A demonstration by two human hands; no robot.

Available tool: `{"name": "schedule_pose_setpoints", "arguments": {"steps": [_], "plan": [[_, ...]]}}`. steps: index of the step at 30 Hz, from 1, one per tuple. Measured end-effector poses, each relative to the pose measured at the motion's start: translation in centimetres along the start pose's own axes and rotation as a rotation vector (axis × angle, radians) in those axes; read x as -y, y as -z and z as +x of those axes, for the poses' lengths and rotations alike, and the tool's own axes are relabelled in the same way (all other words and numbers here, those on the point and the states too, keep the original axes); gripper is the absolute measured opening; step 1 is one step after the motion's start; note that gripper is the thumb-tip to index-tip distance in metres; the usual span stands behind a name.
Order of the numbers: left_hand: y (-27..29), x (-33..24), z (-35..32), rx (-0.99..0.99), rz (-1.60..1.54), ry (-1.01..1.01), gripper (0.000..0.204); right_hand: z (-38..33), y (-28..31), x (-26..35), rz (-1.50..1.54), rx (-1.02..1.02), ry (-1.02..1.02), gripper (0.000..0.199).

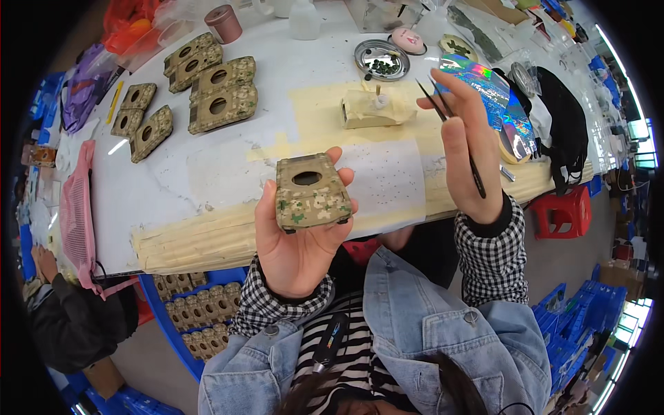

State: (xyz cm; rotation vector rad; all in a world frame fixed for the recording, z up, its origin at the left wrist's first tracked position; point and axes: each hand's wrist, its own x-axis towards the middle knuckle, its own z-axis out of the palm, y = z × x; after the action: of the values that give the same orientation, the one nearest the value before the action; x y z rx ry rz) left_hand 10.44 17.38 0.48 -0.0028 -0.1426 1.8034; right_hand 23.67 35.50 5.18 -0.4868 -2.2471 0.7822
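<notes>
The left hand (297, 252) is clamped on a camouflage shell (312, 209), thumb on its left side and fingers on its right, held above the near edge of the table (207, 238). The shell's round hole faces up; its long axis appears to run away from the person, though foreshortened, with the green-flecked end nearest the body and the plainer tan end pointing across the table. The right hand (474, 149), well apart, grips tweezers (475, 173), tips parted and pointing up-left.
</notes>
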Motion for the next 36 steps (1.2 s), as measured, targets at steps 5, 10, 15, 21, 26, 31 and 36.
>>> {"name": "schedule_pose_setpoints", "arguments": {"steps": [5,10,15,21,26,31,36], "plan": [[0.0,0.2,0.2,-0.002,0.013,0.000,0.068,-3.2,1.0,0.1,0.223,0.099,-0.167,0.027],[-0.1,0.4,0.3,0.004,0.019,0.014,0.069,-5.1,-0.2,-1.4,0.426,0.128,-0.250,0.013],[0.1,0.5,0.2,0.005,0.023,0.007,0.069,-5.3,-1.2,-1.7,0.476,0.082,-0.332,0.013],[0.9,0.1,0.3,0.092,-0.047,0.046,0.078,-5.3,-1.6,-1.8,0.409,0.085,-0.302,0.013],[0.2,0.5,0.3,-0.003,0.015,0.010,0.069,-5.4,-1.6,-1.7,0.422,0.080,-0.318,0.013],[0.1,0.5,0.3,-0.006,0.010,0.011,0.069,-5.4,-1.6,-1.8,0.426,0.083,-0.325,0.014],[0.2,0.5,0.2,-0.005,0.015,0.006,0.069,-5.3,-1.5,-1.5,0.442,0.100,-0.332,0.014]]}}
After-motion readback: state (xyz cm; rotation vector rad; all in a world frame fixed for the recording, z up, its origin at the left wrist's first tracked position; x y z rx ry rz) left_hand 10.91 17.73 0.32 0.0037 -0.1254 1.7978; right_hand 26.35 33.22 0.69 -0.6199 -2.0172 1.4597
